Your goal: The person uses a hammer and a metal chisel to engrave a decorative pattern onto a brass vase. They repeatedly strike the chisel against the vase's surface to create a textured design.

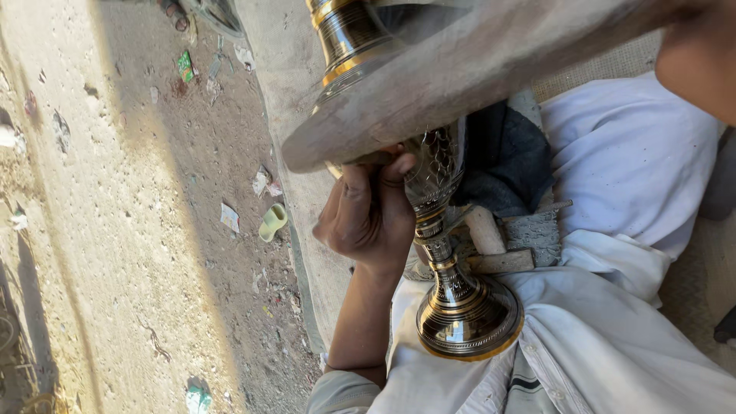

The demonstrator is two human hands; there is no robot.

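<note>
**Vase lying across the lap, foot toward six o'clock**

The left hand (pixel 368 211) is wrapping its grip around the brass vase (pixel 441 172) at mid-body. The vase's long axis is running from twelve to six o'clock, its foot resting on the white clothing (pixel 613 337). The right hand (pixel 701 54) is showing only partly at two o'clock; its grip cannot be told.

Harsh sunlight, long shadows, blurred foreground.
</note>
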